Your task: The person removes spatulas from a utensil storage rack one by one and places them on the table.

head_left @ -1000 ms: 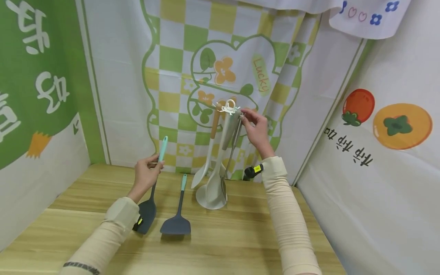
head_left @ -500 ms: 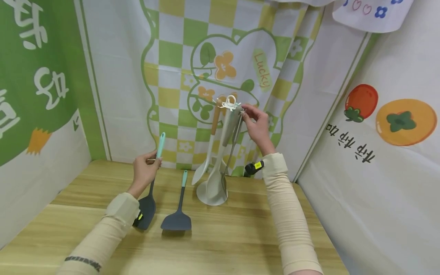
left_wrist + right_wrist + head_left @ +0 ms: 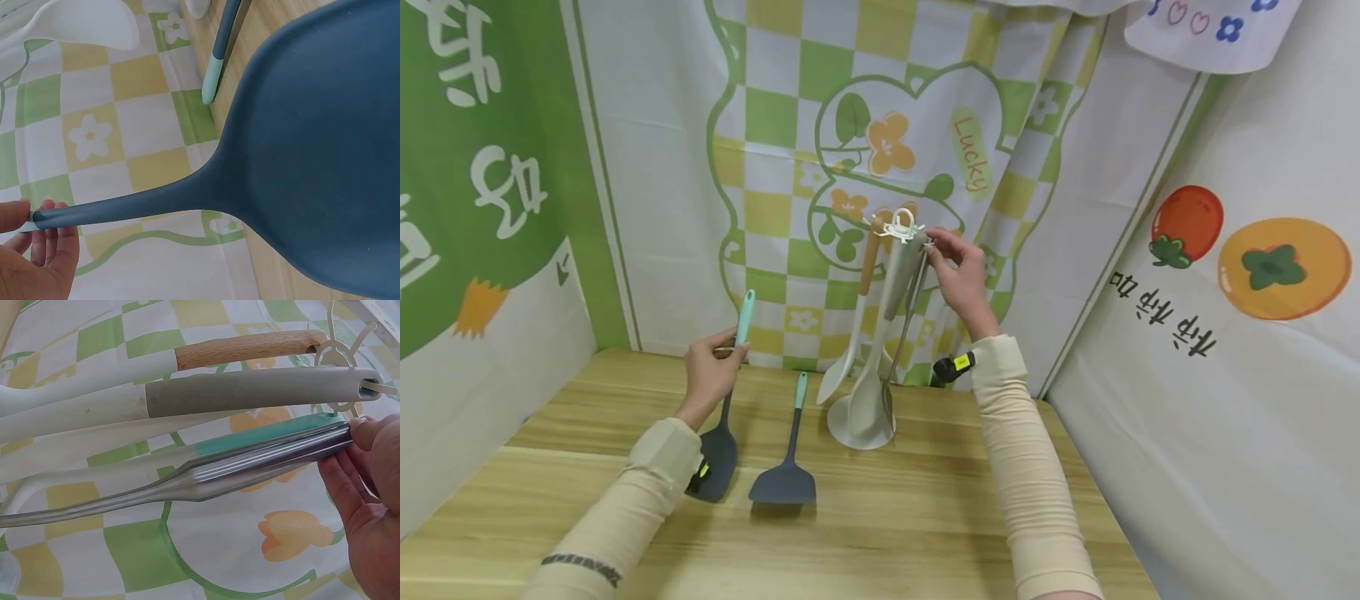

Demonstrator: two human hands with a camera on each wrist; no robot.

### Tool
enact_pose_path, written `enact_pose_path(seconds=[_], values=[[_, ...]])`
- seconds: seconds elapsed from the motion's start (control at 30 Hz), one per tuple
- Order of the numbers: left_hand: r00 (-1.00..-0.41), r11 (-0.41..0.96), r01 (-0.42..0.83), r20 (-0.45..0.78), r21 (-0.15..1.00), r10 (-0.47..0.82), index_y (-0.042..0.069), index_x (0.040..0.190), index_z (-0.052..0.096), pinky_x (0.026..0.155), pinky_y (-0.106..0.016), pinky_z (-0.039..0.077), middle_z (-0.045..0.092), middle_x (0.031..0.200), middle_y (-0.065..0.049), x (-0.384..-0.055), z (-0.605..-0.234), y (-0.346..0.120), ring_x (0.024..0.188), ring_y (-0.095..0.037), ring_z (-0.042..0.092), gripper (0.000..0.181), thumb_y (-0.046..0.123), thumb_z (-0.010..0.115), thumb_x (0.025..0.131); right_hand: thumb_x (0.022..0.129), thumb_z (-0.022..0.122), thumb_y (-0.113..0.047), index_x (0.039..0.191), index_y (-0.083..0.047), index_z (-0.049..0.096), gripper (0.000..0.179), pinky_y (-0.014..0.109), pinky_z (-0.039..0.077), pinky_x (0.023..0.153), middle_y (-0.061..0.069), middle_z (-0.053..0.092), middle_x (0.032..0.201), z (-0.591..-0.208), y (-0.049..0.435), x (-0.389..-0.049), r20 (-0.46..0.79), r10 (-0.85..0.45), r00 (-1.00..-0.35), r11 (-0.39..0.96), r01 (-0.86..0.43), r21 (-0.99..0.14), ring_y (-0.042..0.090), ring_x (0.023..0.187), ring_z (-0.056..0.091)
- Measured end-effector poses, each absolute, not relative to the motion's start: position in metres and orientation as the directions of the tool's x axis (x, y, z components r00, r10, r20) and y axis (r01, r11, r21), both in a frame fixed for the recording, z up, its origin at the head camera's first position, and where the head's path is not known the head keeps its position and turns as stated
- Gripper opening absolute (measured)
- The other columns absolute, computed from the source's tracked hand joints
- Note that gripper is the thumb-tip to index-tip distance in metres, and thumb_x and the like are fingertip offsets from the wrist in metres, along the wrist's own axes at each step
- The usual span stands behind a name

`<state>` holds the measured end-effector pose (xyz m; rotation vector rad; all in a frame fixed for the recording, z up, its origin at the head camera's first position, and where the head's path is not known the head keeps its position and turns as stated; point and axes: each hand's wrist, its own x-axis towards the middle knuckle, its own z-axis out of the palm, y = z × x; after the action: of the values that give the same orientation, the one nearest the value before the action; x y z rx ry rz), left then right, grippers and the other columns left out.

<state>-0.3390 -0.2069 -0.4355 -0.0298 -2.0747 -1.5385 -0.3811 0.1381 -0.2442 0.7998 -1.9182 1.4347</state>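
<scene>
My left hand pinches the turquoise handle of a dark blue spatula, held blade down at the left; I cannot tell whether the blade touches the table. My right hand pinches the top end of a shiny metal-handled utensil at the utensil rack's hooks. The metal utensil hangs slanting down, its lower end partly hidden, so its kind is unclear. Beside it on the rack hang a wood-handled white turner, a grey-handled white spoon and a turquoise-handled utensil, mostly hidden in the head view.
A second dark blue spatula with a turquoise handle lies on the wooden table, left of the rack's round base. A checked green and yellow cloth hangs behind. Fabric walls, including a printed one, stand at both sides.
The left hand and its spatula have shifted slightly left. The right hand stays at the rack with the metal utensil. The head view has tilted slightly.
</scene>
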Motion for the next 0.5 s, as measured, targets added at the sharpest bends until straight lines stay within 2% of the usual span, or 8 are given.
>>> enact_pose_path(seconds=[0.07, 0.27, 0.5], values=[[-0.848, 0.346, 0.330, 0.437, 0.879, -0.301, -0.003, 0.135, 0.063, 0.065, -0.008, 0.055, 0.070, 0.116, -0.027, -0.341, -0.436, -0.207, 0.099, -0.041, 0.072, 0.037, 0.004, 0.065, 0.098, 0.095, 0.060, 0.011, 0.117, 0.018, 0.066, 0.023, 0.019, 0.058, 0.077, 0.036, 0.067, 0.105, -0.244, 0.138, -0.382, 0.767, -0.108, -0.632, 0.231, -0.767, -0.599, 0.043, 0.088, 0.065], [-0.845, 0.352, 0.323, 0.435, 0.879, -0.311, -0.004, 0.135, 0.062, 0.064, -0.007, 0.053, 0.070, 0.116, -0.029, -0.345, -0.439, -0.209, 0.100, -0.042, 0.071, 0.038, 0.003, 0.064, 0.098, 0.095, 0.060, 0.012, 0.117, 0.018, 0.065, 0.024, 0.019, 0.058, 0.078, 0.037, 0.067, 0.105, -0.245, 0.138, -0.383, 0.764, -0.109, -0.636, 0.224, -0.764, -0.605, 0.050, 0.091, 0.064], [-0.853, 0.343, 0.296, 0.408, 0.892, -0.325, -0.005, 0.134, 0.062, 0.063, -0.006, 0.052, 0.069, 0.116, -0.029, -0.350, -0.441, -0.210, 0.102, -0.044, 0.070, 0.038, 0.003, 0.065, 0.097, 0.096, 0.060, 0.011, 0.118, 0.017, 0.065, 0.024, 0.023, 0.059, 0.080, 0.036, 0.066, 0.105, -0.244, 0.140, -0.384, 0.764, -0.115, -0.635, 0.225, -0.765, -0.603, 0.048, 0.091, 0.064]])
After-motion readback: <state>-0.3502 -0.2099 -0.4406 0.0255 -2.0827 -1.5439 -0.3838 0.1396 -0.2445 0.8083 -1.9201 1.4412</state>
